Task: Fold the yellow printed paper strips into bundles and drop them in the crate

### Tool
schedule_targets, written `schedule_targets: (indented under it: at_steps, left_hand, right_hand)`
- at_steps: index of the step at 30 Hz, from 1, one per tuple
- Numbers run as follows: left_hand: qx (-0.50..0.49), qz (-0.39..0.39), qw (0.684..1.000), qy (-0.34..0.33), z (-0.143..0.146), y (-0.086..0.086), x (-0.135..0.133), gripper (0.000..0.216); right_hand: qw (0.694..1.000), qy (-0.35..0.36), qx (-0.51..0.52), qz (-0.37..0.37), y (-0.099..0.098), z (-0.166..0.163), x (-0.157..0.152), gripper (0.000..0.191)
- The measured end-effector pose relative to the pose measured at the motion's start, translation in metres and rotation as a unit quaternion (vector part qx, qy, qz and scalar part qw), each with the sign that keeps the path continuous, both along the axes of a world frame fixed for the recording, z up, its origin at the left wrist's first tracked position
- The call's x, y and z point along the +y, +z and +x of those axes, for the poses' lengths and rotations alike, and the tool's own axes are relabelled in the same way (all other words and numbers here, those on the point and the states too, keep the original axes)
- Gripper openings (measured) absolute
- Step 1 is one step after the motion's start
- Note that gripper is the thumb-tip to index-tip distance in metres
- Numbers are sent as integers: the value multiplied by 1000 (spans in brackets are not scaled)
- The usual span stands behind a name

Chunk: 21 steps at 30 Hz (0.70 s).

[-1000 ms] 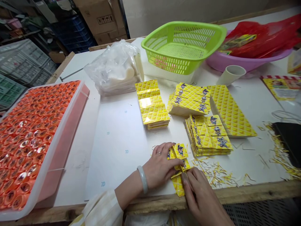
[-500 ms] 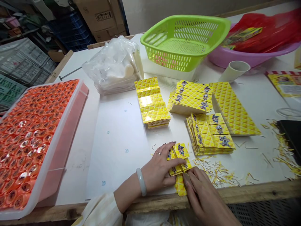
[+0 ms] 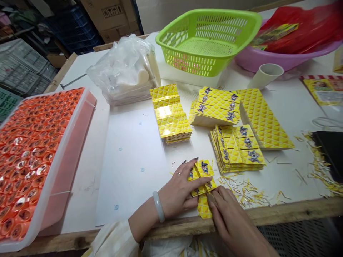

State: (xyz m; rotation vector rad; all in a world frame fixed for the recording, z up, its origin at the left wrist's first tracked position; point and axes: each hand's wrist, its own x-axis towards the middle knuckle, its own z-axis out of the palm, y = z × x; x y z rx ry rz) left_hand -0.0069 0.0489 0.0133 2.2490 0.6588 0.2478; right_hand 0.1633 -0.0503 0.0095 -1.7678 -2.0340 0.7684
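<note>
Near the table's front edge, my left hand [image 3: 180, 187] holds down a yellow printed card [image 3: 204, 167] with cartoon figures and slits, its thumb across the middle. Part of the yellow card stock sticks out below, over the wooden edge. My right hand [image 3: 227, 210] is closed, pinching a small flat greyish piece, like a blade [image 3: 210, 197], against the card's lower edge; most of it is hidden by the fingers. Just beyond the hands stands a stack of similar slit cards [image 3: 238, 150]. Thin yellow and white trimmings [image 3: 248, 191] lie to the right of my right hand.
Further back are folded yellow cards [image 3: 171, 114], another card stack [image 3: 217, 107] and a yellow patterned sheet stack [image 3: 265, 121]. A tub of orange caps [image 3: 83, 142] stands left. Behind are a plastic bag [image 3: 125, 71], green basket [image 3: 209, 46], purple basin [image 3: 289, 60] and white tube [image 3: 266, 75].
The whole view has shifted slightly, with things appearing a little higher and further left. Both hands keep nearly the same pose on the card.
</note>
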Motion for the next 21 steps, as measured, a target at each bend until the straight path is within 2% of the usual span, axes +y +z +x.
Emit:
schedule_targets:
  at_steps: [4, 7, 10, 16, 21]
  left_hand:
    - [-24, -38, 999, 16, -5, 5, 1, 66]
    - [-29, -55, 997, 40, -7, 6, 0, 44]
    - [-11, -29, 999, 33, -6, 3, -2, 28]
    - [-19, 15, 999, 32, -3, -4, -4, 31]
    - [18, 62, 998, 1, 0, -1, -4, 32]
  right_hand:
    - [998, -16, -54, 28, -8, -6, -4, 19]
    - [999, -12, -40, 26, -7, -6, -4, 17]
    - [999, -23, -14, 29, -3, -2, -6, 12]
    - [998, 5, -53, 34, -7, 0, -15, 14]
    - [995, 30, -81, 48, -9, -5, -17, 20]
